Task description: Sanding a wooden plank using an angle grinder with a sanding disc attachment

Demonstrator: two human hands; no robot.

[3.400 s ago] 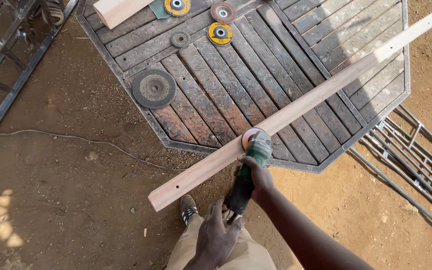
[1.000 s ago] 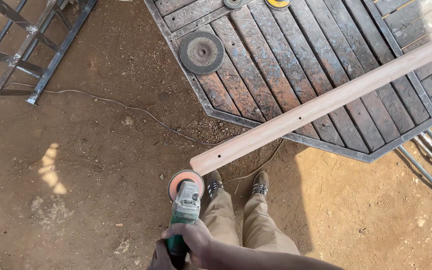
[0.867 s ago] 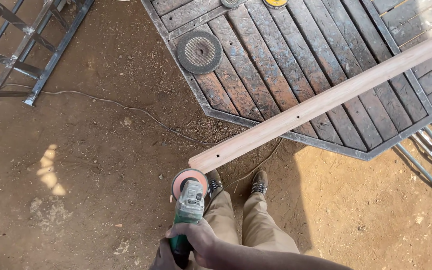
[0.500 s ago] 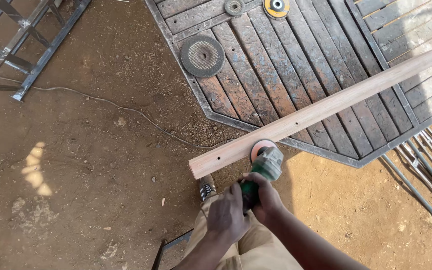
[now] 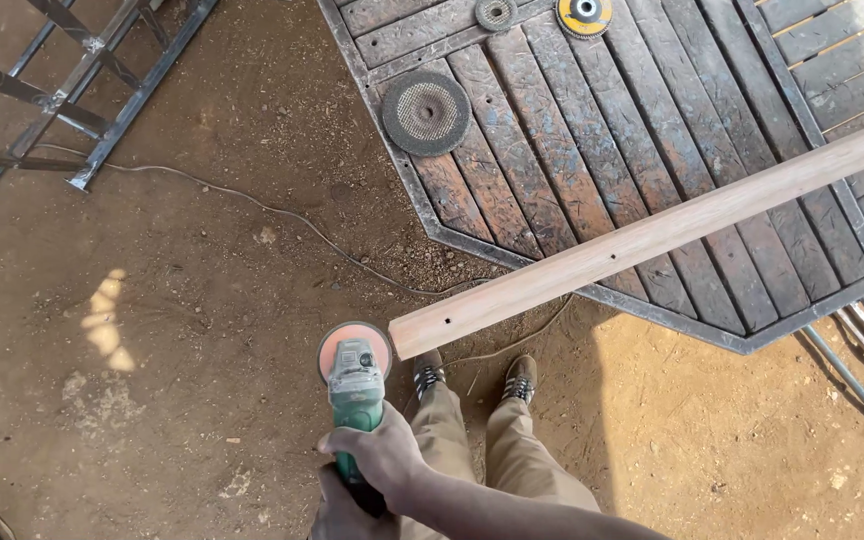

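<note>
Both your hands, right [image 5: 384, 455] over left [image 5: 340, 508], clamp the grinder [image 5: 355, 385], its disc just left of the plank [image 5: 652, 235] end, which runs up-right.

On the dark slatted wooden table [image 5: 552, 150] lies a round grey disc [image 5: 426, 111], and two smaller discs [image 5: 495, 13] lie at the top edge. A thin cable [image 5: 282, 215] runs over the dirt floor [image 5: 152, 330]. A metal frame [image 5: 72, 90] stands at upper left.

Green angle grinder [image 5: 355, 385] with orange sanding disc, held level just left of the pale wooden plank's [image 5: 652, 235] near end.
</note>
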